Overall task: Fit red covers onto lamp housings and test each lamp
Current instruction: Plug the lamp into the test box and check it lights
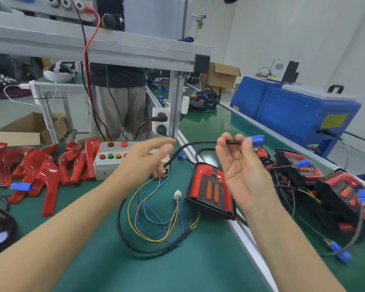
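Both bare forearms come in from the near edge of the green-matted bench [97,260], and that's what fills most of the view. Far left, along the back-left part of the bench, there's a heap of glossy red translucent plastic lamp covers [42,165] lying loose, overlapping each other. Just right of those sits a grey test box with round red, green and yellow buttons [111,159] on top. The left hand [148,157] is raised right in front of that box, fingers loosely curled; a black cable [178,149] runs up to it and it looks like it's pinching it, but the blur means I can't really tell. Below it a loop of thin yellow, blue and orange wires [154,220] ending in a small white plug [177,194] lies mid-bench. Next over, a black lamp housing with its red cover fitted and two orange lenses [211,190] lies flat by the aluminium rail [247,237]. The right hand [240,171] is palm-up above it, fingertips pinching a black lead with a blue connector [256,140] at its end. Past the rail, on the right side, a cluster of more assembled red-and-black lamps [325,186] lies tangled in cables.
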Demonstrator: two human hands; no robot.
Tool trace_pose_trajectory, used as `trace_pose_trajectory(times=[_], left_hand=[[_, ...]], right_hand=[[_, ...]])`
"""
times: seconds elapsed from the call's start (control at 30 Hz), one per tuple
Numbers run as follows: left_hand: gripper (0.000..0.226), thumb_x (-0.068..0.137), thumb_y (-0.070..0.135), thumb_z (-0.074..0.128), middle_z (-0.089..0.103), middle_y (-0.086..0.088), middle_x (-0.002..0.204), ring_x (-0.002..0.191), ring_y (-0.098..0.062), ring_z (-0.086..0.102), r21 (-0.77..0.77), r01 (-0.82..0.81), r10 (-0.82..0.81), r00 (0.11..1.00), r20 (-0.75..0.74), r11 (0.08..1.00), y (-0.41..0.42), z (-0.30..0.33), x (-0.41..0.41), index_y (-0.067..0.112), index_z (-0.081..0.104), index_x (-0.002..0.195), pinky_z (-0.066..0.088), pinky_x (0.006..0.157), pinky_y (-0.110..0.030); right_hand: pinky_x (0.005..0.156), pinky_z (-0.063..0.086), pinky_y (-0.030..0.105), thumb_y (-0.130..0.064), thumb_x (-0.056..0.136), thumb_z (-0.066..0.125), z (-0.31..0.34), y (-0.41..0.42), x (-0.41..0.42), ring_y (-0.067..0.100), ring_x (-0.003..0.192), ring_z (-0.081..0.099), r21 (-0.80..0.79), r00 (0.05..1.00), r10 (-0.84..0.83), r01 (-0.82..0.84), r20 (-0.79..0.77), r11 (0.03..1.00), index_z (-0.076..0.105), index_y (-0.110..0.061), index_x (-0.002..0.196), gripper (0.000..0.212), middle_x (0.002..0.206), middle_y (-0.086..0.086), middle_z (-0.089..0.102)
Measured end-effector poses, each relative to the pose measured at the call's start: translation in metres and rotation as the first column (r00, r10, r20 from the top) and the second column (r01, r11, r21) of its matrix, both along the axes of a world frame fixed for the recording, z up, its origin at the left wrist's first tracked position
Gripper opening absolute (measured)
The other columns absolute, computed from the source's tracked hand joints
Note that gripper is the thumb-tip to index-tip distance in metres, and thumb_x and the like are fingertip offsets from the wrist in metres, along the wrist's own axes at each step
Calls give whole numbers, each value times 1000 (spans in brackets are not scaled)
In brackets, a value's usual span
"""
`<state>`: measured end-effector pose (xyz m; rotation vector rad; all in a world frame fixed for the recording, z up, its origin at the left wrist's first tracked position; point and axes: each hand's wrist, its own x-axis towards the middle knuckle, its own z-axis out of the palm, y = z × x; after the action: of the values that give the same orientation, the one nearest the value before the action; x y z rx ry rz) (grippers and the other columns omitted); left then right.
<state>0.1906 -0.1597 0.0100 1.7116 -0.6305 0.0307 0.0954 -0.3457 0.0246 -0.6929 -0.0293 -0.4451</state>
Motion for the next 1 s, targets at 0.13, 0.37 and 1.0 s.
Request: trace_pose_trajectory(times=[0.13,0.37,1.0], left_hand=[[12,91,3,53,60,-5,66,33,-8,39,160,-99,157,901,-404,982,-1,-25,28,8,65,90,28,34,-14],[36,82,49,66,55,5,43,29,-8,33,738,312,115,878,-464,599,-31,-48,41,18,67,63,22,39,-16],[18,82,10,71,66,5,58,53,-3,56,21,-222,219,971,91,975,42,-29,8,27,68,87,45,59,-14]], right_hand=[[86,55,29,-32,91,50,1,-17,-7,21,96,70,-337,963,-220,261,155,905,60,-19,93,17,101,6,68],[84,55,29,-39,95,52,-11,-24,-24,23,92,69,-696,906,-311,421,288,582,65,-33,94,15,102,2,66],[60,37,31,-9,86,65,-41,18,22,29,81,54,-864,714,-569,101,408,-493,66,-7,93,8,98,9,55]])
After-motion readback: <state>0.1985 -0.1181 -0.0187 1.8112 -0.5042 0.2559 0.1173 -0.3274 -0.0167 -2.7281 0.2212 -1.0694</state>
